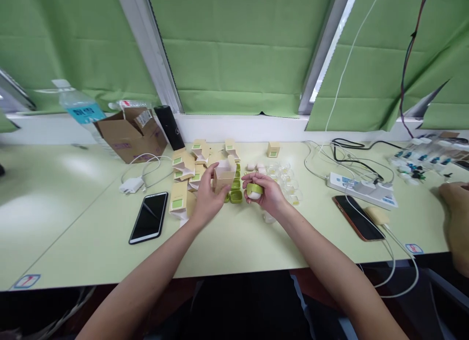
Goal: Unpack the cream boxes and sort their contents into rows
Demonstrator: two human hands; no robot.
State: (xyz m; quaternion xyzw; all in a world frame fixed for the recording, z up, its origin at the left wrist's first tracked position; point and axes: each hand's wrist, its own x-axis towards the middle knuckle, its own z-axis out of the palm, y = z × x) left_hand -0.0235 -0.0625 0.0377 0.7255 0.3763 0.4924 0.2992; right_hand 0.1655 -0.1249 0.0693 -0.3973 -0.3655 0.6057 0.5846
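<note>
My left hand [210, 196] is closed around a small cream carton [224, 179], its top flap standing open. In my right hand [269, 191] is a small rounded case [254, 190], green on one side and white on the other, gripped by the fingers. Small green square cups [236, 197] stand on the table between the hands, partly hidden by the carton. Clear plastic covers [289, 183] lie just right of my right hand, near a few whitish pieces [256, 167]. Several more cream cartons with green windows [179, 201] are grouped left of my left hand.
A phone [149, 218] and a white charger [131, 185] lie left. On the right are a power strip [361, 190], another phone [357, 217] and loose cables. A brown cardboard box [134, 135] and a black cylinder [169, 127] stand behind. Another person's hand [458, 203] rests far right.
</note>
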